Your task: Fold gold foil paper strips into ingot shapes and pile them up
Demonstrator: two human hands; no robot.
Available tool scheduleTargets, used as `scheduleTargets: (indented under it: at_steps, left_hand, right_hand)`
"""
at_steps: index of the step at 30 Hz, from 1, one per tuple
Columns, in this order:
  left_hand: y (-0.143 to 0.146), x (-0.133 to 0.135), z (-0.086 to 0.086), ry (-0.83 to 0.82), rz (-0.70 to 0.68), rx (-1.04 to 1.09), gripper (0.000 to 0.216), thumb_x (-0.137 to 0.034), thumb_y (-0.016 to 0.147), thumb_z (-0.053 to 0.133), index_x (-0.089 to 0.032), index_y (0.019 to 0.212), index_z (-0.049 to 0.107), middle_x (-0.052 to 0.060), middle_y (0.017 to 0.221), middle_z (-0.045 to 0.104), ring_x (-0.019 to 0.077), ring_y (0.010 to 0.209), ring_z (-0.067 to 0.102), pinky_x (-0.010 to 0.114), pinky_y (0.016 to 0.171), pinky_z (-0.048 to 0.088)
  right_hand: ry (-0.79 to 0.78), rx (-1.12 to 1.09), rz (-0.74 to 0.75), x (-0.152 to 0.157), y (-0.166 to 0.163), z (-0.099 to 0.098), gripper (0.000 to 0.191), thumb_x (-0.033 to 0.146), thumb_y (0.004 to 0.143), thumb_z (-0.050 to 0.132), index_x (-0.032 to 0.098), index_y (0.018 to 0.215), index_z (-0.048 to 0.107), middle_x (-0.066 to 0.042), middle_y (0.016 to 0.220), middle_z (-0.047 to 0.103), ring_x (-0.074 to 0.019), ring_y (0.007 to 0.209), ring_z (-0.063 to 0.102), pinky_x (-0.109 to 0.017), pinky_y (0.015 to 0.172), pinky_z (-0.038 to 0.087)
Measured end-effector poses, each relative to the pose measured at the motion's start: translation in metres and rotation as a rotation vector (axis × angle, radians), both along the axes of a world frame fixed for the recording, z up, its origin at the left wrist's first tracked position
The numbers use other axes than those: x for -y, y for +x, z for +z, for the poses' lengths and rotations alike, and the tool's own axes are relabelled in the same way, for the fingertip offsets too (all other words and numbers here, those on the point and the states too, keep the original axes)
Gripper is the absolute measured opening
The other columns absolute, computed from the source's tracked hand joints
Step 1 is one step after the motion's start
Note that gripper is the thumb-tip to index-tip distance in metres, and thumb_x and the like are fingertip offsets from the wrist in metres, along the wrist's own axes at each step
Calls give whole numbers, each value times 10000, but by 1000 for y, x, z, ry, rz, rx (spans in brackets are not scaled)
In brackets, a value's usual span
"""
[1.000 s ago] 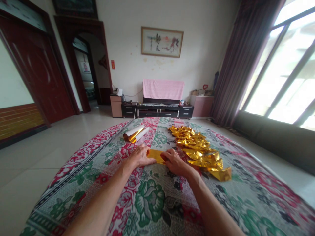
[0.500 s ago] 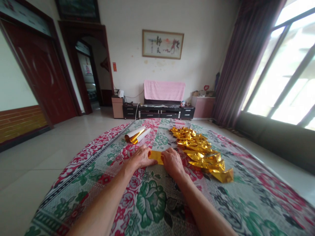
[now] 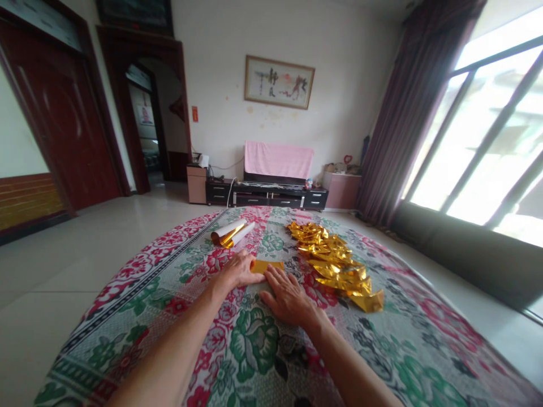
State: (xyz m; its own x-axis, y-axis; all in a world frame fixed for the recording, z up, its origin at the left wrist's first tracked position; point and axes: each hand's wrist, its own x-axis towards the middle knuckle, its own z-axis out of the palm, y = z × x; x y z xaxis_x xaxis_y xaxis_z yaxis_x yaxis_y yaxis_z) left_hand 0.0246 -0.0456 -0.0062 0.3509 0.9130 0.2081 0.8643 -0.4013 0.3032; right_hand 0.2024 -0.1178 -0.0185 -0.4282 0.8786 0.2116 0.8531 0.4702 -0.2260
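Both hands at one gold sheet (image 3: 268, 265) on the floral cloth (image 3: 254, 345).
One cloth; one pile of folded gold pieces (image 3: 335, 265) right of the hands, pieces too overlapped to count; one foil roll (image 3: 231, 232) beyond. Right hand (image 3: 286, 295) flat, fingers spread, fingertips at the sheet's near edge. Left hand (image 3: 237, 271) curled over the sheet's left end, gripping it.

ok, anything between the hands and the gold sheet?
Nothing visible. The left hand touches the gold sheet at its left end; the right hand lies flat on the cloth, fingertips at the sheet's near edge. The gold pile and the roll lie apart from it.
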Motion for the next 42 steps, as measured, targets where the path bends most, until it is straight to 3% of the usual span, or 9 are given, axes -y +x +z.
scheduleTargets:
  at_steps: [8,15,19,21,24,28,32,35,42]
  left_hand:
    - [-1,0,1,-3,-6,12,452,-580,610,602,-184,827,600,46,878,558,182,821,551,259,712,427]
    - [-3,-5,-5,6,-21,22,434,-568,611,605,-194,830,599,42,881,554,179,803,554,268,723,428]
    - [-3,-5,-6,1,-6,30,451,-577,585,624,-198,827,593,40,893,554,181,816,553,266,724,431]
    - [-3,-5,-6,-3,-9,31,454,-578,584,623,-195,827,592,43,908,551,186,837,549,265,726,431]
    - [-3,-5,-5,-18,-14,29,465,-575,594,613,-190,855,596,53,914,544,199,857,544,275,724,437]
    - [-4,-6,-7,10,-43,59,437,-550,614,608,-192,864,611,63,894,537,204,852,545,293,739,449]
    - [-3,-5,-8,8,-30,73,403,-535,622,602,-186,823,621,65,877,543,197,826,551,296,736,460]
    - [-2,-3,-8,14,-4,83,446,-529,614,610,-177,888,619,78,913,550,208,853,553,305,764,460]
    - [4,3,-6,36,43,57,429,-507,658,590,-184,939,619,82,940,552,211,895,541,308,816,443]
  right_hand:
    - [-56,27,-54,18,12,5,569,547,885,271,257,1373,308,-60,1465,235,-241,1348,177,-502,1050,170]
    - [-2,48,-65,27,15,8,492,476,896,317,252,1329,379,-72,1432,316,-237,1316,250,-469,1021,237]
    - [11,79,-107,34,14,27,391,443,890,349,249,1180,527,-87,1319,466,-254,1201,409,-505,983,261]
    - [25,105,-155,32,11,37,335,409,888,365,232,996,628,-94,1194,563,-268,1133,462,-508,962,279]
    - [94,40,-119,16,-1,45,311,235,886,345,186,885,653,-110,1118,599,-225,1050,526,-381,917,361]
    - [139,-194,-12,-16,-20,31,367,53,788,379,184,1043,608,-77,1126,594,-148,993,559,-223,832,408]
    - [112,-180,-41,-35,-22,8,255,87,805,404,170,833,643,-72,910,630,-156,860,574,-235,766,420]
    - [185,-245,-30,-37,-17,-2,265,124,851,376,180,891,631,-73,991,605,-152,928,543,-246,831,399]
    - [146,-197,-69,-34,-16,-4,256,152,855,376,200,978,596,-63,1064,566,-160,965,516,-255,849,376]
